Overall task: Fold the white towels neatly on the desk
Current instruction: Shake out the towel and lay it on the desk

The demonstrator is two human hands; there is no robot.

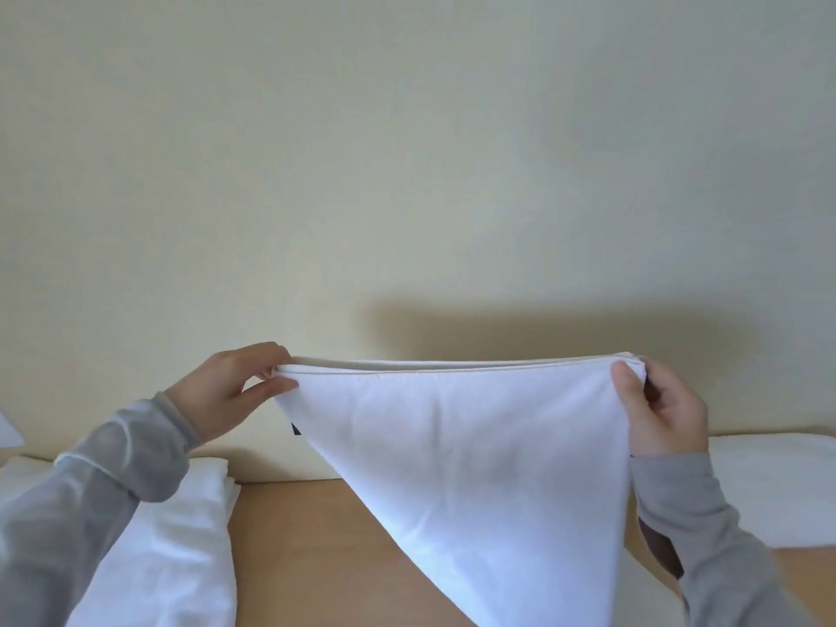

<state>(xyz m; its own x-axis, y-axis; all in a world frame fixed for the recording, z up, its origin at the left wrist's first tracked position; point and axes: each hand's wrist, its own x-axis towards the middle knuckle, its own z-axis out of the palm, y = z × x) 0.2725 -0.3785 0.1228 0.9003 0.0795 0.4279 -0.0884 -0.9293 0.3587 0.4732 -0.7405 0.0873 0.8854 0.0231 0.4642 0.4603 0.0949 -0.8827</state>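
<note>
White towel (470, 445) hangs btwn L hand (230, 391) & R hand (660, 409), pinched.

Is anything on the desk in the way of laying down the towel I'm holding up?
Nothing visible. The towel, pinched by the left hand and right hand, hangs over bare desk; the white stack at left and white pile at right lie aside. The towel hides some desk.

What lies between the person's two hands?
In the head view, the white towel spans it: its layered top edge runs from the left hand to the right hand, each pinching a corner, the rest hanging down.
</note>
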